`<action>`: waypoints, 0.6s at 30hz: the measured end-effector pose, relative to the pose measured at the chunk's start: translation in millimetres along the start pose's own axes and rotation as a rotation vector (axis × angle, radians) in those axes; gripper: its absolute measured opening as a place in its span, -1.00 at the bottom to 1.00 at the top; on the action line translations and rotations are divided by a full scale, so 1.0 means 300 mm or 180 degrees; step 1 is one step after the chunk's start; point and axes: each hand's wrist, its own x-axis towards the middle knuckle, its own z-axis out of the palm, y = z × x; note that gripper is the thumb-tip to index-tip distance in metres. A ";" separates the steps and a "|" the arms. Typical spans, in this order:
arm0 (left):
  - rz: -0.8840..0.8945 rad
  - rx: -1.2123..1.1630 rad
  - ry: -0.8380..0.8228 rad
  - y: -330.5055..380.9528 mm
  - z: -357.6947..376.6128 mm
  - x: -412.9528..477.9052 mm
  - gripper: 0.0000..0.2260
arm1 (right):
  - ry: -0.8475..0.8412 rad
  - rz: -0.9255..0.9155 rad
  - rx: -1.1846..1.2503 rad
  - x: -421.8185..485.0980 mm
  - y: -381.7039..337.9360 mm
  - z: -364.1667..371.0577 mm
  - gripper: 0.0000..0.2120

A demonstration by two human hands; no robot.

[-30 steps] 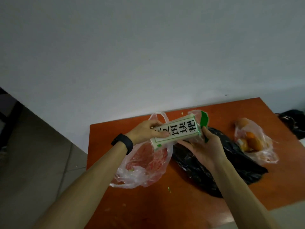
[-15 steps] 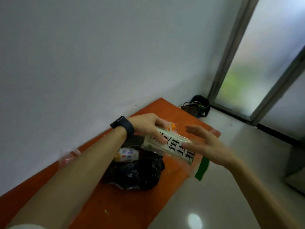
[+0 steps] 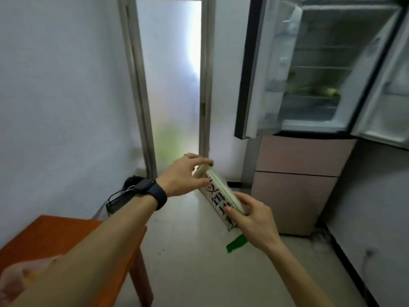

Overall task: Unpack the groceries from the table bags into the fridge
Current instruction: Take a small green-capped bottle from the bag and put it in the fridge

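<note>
A long white food package (image 3: 218, 196) with black characters and green trim is held in the air between both hands. My left hand (image 3: 183, 176), with a ring and a black watch on the wrist, grips its upper end. My right hand (image 3: 252, 220) grips its lower end, where a clear flap with a green edge hangs down. The fridge (image 3: 318, 69) stands at the upper right with both upper doors open; greenish produce (image 3: 329, 91) lies on a lower shelf. The orange table (image 3: 66, 238) is at the lower left, with a clear plastic bag (image 3: 20, 278) at its near edge.
A frosted glass door (image 3: 170, 80) fills the middle of the far wall. A black wire basket (image 3: 119, 200) sits on the floor beside the table. The fridge's pink lower drawers (image 3: 296, 185) are closed. Pale tiled floor (image 3: 199, 273) stretches between table and fridge.
The view has swung right from the table and its bags to the door and open fridge. The package has travelled with it, and my right hand has closed on its lower end.
</note>
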 end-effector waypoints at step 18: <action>0.1587 -0.0131 0.0827 0.572 0.371 1.418 -0.43 | 0.3048 -0.0726 -0.2879 0.784 0.399 -1.082 -0.51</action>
